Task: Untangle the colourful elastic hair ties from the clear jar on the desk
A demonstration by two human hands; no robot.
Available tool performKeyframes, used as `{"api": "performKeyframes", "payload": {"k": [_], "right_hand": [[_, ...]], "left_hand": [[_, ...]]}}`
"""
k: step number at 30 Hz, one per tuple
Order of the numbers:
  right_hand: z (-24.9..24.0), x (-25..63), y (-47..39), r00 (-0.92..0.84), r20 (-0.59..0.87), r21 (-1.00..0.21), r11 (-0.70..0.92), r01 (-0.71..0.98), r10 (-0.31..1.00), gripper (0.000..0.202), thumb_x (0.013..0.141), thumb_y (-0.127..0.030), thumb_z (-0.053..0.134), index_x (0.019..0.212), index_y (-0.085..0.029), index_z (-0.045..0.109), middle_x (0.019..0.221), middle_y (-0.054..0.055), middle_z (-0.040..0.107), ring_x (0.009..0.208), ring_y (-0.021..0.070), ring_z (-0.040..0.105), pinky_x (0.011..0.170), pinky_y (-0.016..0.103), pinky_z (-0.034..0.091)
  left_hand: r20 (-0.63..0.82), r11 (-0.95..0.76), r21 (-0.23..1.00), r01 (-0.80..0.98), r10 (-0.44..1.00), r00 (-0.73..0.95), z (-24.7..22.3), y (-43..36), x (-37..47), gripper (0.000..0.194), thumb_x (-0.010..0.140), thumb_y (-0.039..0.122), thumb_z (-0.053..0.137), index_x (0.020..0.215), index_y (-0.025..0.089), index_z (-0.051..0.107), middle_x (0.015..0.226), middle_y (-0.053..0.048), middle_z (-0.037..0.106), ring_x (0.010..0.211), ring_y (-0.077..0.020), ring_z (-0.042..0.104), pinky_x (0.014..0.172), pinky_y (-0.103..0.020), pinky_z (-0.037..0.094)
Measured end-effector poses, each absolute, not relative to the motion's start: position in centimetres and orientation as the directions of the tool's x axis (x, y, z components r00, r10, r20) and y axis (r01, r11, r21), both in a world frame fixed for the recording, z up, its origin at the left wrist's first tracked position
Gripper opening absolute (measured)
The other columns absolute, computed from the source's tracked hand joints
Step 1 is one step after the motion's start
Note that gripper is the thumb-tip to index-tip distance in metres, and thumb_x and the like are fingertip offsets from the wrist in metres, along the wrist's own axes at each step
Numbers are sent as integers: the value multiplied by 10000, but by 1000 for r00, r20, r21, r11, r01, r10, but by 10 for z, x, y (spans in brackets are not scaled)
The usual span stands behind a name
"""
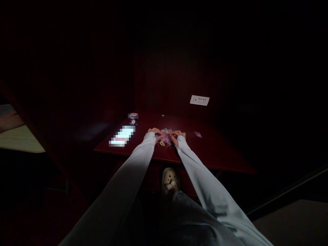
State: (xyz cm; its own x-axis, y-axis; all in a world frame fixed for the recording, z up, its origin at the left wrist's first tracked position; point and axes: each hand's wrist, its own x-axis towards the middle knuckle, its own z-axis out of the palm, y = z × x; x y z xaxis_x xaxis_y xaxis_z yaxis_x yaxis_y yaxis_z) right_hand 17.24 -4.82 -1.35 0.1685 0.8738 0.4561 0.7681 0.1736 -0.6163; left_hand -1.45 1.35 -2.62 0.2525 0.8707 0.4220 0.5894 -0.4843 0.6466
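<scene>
A loose pile of small hair ties (166, 139), mostly purple with some green and yellow, lies near the front edge of the dark red table. My left hand (154, 132) rests at the pile's left side, its fingers bent inward and drawn towards the thumb. From the right, my right hand (178, 135) reaches into the same pile with curled fingers. What sits between either hand's fingertips is too small to make out. A yellow hair tie (162, 144) lies at the near side of the pile.
A small purple bunch (197, 134) lies apart on the right. At left are a bright pixelated rectangle (122, 136) and a round clear container (133, 116). One small green ring (163, 115) lies farther back. A white socket plate (199, 100) is on the wall. Another person's hand (11, 120) shows beyond the left partition.
</scene>
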Motion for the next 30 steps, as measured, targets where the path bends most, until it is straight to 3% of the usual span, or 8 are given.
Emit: {"api": "performKeyframes", "payload": {"k": [7, 17, 30], "right_hand": [[-16, 175, -52, 142, 494, -630, 241, 738, 858, 249, 971, -393, 611, 1018, -306, 840, 1098, 63, 702, 1160, 280, 505, 1027, 408, 421], [-22, 187, -44, 126, 452, -687, 254, 681, 883, 171, 926, -399, 713, 979, -298, 839, 1174, 79, 706, 1237, 300, 494, 986, 393, 471], [-20, 186, -46, 70, 454, -622, 260, 738, 888, 194, 924, -455, 733, 974, -307, 847, 1110, 59, 729, 1177, 277, 548, 1039, 422, 430]], "left_hand": [[435, -483, 657, 579, 870, 233, -26, 14, -14, 39, 834, 254, 788, 837, 275, 820, 1158, -2, 789, 1116, -217, 658, 1052, -353, 464], [448, -493, 661, 565, 864, 230, -23, 13, -14, 106, 901, 273, 716, 844, 260, 804, 1129, -10, 798, 1102, -208, 683, 1108, -370, 447], [475, -538, 663, 521, 840, 263, -25, 18, -14, 45, 856, 234, 781, 825, 255, 806, 1127, -14, 806, 1098, -206, 693, 1066, -356, 486]]}}
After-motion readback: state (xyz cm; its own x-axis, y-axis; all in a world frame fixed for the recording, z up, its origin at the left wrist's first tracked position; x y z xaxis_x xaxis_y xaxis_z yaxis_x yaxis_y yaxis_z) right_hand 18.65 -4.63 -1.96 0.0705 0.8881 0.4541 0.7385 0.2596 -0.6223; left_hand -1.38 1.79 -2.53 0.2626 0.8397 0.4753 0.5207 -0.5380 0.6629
